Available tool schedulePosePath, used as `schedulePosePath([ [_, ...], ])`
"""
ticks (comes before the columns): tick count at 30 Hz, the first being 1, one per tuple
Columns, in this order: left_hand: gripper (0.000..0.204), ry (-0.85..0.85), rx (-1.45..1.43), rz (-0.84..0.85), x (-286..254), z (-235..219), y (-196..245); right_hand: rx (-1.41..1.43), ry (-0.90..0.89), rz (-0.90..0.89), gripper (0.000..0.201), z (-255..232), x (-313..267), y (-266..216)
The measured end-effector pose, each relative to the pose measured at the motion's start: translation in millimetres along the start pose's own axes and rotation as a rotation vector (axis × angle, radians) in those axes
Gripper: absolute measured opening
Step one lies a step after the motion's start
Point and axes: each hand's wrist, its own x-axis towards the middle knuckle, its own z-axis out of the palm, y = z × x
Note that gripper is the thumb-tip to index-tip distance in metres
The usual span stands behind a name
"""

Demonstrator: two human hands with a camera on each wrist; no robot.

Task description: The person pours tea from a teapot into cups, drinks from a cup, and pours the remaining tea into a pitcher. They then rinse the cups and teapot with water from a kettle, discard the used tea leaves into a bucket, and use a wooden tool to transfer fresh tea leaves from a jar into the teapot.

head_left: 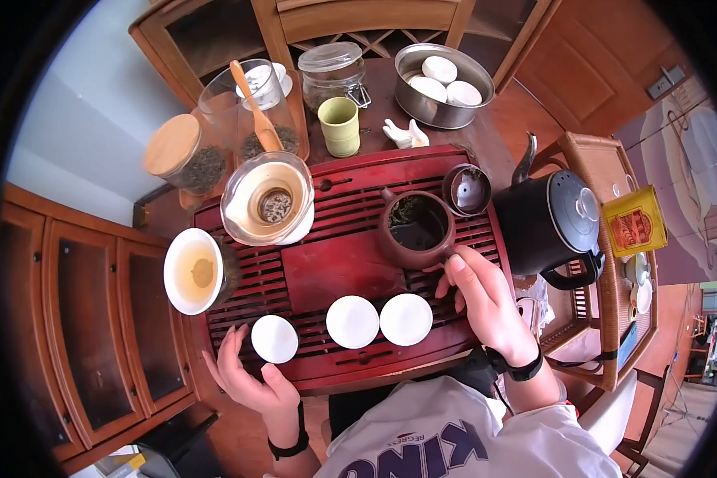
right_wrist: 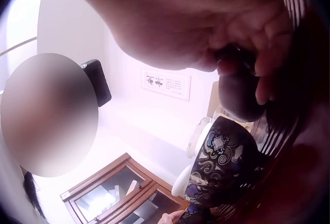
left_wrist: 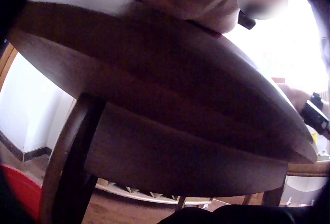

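In the head view my right hand (head_left: 483, 299) pinches the handle of the brown clay teapot (head_left: 416, 231), which stands lidless on the red slatted tea tray (head_left: 338, 267) with dark leaves and liquid inside. Its lid or a small dark bowl (head_left: 467, 190) lies beside it. My left hand (head_left: 251, 382) is at the tray's front left edge, fingers relaxed, next to a white cup (head_left: 275, 338). Two more white cups (head_left: 352, 322) stand to its right. The right wrist view shows my right hand (right_wrist: 227, 28) at the teapot (right_wrist: 240, 92), near a patterned dark cup (right_wrist: 221, 157).
A glass strainer (head_left: 268, 199) and a bowl of pale tea (head_left: 193, 272) stand at the left. Behind are glass jars (head_left: 332, 72), a green cup (head_left: 339, 127) and a steel pot (head_left: 444, 107). A black kettle (head_left: 546, 223) stands right, near a yellow packet (head_left: 634, 220).
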Motion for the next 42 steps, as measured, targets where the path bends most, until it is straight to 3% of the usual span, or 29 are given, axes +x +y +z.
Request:
schedulePosePath([
  [8, 0.055, -0.001, 0.024, 0.013, 1.2, -1.9, 1.5, -0.165, 0.057, -0.051, 0.024, -5.4, 4.0, -4.4],
  [10, 0.055, -0.014, 0.029, 0.01, 0.8, -2.6, 0.9, -0.318, 0.161, -0.244, 0.02, -6.4, 7.4, -0.9],
  [27, 0.054, -0.001, 0.031, 0.023, -0.1, -2.0, 0.2, -0.414, 0.215, -0.238, 0.015, -5.0, 1.9, 6.0],
  [30, 0.053, 0.001, 0.039, 0.024, 0.6, -2.6, 1.2, -0.481, 0.25, -0.314, 0.014, -6.8, -1.1, 4.3],
  [32, 0.053, 0.002, 0.046, 0.029, 0.9, -2.5, 1.0, -0.395, 0.336, -0.214, 0.011, -9.6, -9.1, -8.5],
  [36, 0.052, 0.002, 0.05, 0.033, 0.8, -2.3, -0.2, -0.409, 0.635, -0.502, 0.01, -41.6, -30.1, 5.5],
  [42, 0.051, 0.001, 0.049, 0.039, 1.9, -2.0, 0.6, -0.307, 1.101, -0.511, 0.032, -107.0, -61.2, 60.7],
])
